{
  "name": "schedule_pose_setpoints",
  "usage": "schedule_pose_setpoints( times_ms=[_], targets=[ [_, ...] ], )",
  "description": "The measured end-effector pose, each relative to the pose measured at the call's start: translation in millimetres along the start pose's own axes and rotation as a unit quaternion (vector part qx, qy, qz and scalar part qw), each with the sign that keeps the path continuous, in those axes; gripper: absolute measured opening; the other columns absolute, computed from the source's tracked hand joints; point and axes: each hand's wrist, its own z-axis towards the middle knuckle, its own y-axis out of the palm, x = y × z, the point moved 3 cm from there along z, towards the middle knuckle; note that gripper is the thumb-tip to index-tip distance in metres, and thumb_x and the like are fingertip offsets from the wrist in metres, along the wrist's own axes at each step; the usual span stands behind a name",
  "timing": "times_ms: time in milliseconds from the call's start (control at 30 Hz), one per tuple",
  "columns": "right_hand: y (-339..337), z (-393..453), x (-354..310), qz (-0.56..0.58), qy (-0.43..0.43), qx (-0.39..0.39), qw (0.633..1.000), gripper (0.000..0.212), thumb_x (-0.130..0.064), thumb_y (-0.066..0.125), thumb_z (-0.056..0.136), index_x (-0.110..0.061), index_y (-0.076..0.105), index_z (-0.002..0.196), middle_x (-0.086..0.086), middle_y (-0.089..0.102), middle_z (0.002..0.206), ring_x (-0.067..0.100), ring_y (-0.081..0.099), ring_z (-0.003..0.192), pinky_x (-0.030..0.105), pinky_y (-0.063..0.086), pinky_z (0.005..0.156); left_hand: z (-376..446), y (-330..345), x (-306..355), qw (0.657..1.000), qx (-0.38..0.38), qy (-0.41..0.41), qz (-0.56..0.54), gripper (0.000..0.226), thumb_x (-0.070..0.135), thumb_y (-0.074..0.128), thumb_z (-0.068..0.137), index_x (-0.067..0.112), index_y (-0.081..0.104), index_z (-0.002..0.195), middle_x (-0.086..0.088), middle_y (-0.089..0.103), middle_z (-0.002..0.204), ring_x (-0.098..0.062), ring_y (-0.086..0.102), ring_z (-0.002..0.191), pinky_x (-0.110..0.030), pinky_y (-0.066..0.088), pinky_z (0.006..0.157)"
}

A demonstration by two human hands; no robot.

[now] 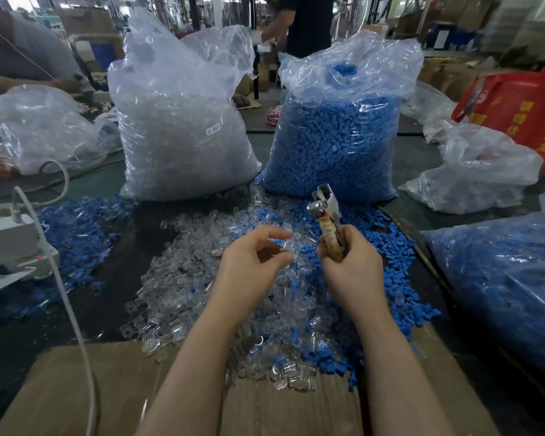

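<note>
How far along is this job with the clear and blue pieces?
Done: no joined pieces are clearly visible. In hand: the right hand grips the tool; the left hand hovers above the loose clear pieces, whether pinching one is blurred. Left: a heap of loose blue pieces, plus the full bag of clear parts and bag of blue parts.

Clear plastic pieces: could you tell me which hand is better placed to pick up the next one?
Probably the left: the left hand hovers over the clear plastic pieces with thumb and fingers apart, while the right hand is busy gripping the metal-headed tool.
</note>
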Motion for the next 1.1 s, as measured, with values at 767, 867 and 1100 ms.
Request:
schedule_pose_setpoints(
  times_ms=[767, 867, 1100],
  targets=[
    [12, -14, -22, 0.126, -0.054, -0.120, 0.983, 0.028, -0.017, 0.049, 0.072, -0.027, 0.066, 0.092, 0.001, 0.068, 0.078, 0.009, 0.051, 0.056, 0.026, 0.041, 0.052, -5, 20, 10, 0.996, 0.073, 0.046, 0.002, 0.050, -0.001, 0.071, 0.080, 0.049, 0.066, 0.078, 0.030, 0.070, 0.080, 0.009, 0.067, 0.074, -0.005, 0.046, 0.057],
    [8, -13, -17, 0.093, -0.058, -0.104, 0.989, 0.026, -0.017, 0.049, 0.073, -0.027, 0.065, 0.091, -0.011, 0.064, 0.068, 0.004, 0.048, 0.051, 0.016, 0.034, 0.048, -5, 19, 5, 0.996, 0.091, 0.017, 0.010, 0.031, 0.006, 0.075, 0.080, 0.036, 0.070, 0.082, 0.018, 0.072, 0.078, 0.008, 0.066, 0.072, -0.006, 0.046, 0.056],
    [-11, 7, 14, -0.149, 0.034, 0.020, 0.988, 0.010, -0.018, 0.058, 0.087, -0.023, 0.055, 0.094, 0.000, 0.062, 0.081, 0.022, 0.052, 0.069, 0.032, 0.034, 0.055, 0, 4, -1, 0.990, 0.136, -0.018, -0.041, 0.016, 0.020, 0.084, 0.074, 0.027, 0.071, 0.071, 0.019, 0.070, 0.068, 0.002, 0.065, 0.064, -0.009, 0.047, 0.059]
  ],
)
